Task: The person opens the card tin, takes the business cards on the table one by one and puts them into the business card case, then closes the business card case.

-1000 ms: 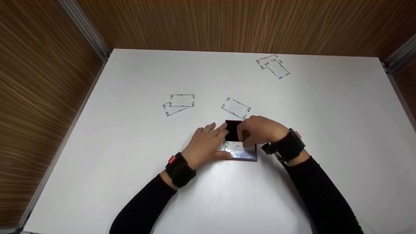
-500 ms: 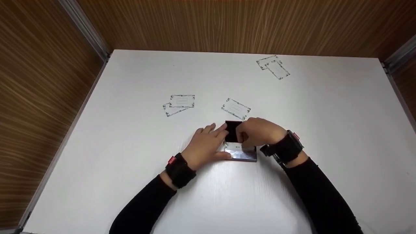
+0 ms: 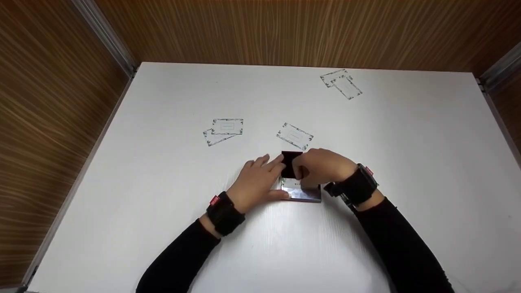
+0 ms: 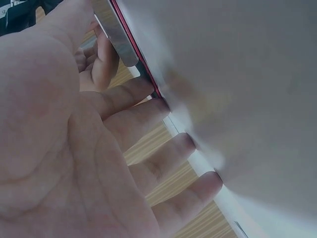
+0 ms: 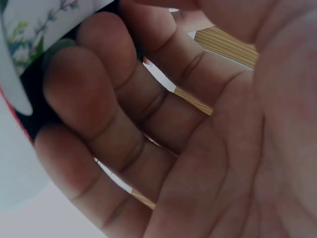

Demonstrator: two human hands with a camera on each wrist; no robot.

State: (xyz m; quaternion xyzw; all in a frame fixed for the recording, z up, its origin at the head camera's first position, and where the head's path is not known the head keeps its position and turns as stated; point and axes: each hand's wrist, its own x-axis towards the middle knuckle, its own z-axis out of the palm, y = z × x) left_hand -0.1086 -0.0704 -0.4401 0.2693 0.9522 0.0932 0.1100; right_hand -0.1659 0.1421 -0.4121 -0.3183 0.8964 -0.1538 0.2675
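Note:
A card case [image 3: 301,194] lies opened flat on the table, its dark inner side away from me and its shiny metal holder toward me. A white business card [image 3: 290,183] with a leafy border sits in the holder. My left hand [image 3: 256,181] steadies the case, fingers stretched out along its left edge and thumb on the holder's near left corner. With bent fingers my right hand [image 3: 323,166] grips the card at its far edge. In the right wrist view the fingertips [image 5: 79,89] are right at the edge of the floral card [image 5: 37,27]; the thumb tip is hidden.
One loose card [image 3: 295,136] lies just beyond the case. Two overlapping cards [image 3: 227,126] are to the left, and another overlapping pair [image 3: 346,87] is near the far edge. Wood-grain panels [image 3: 285,32] surround the white table [image 3: 163,97].
My right hand has shifted slightly to the left and toward me, covering a little more of the card. The left hand and the case stay in place.

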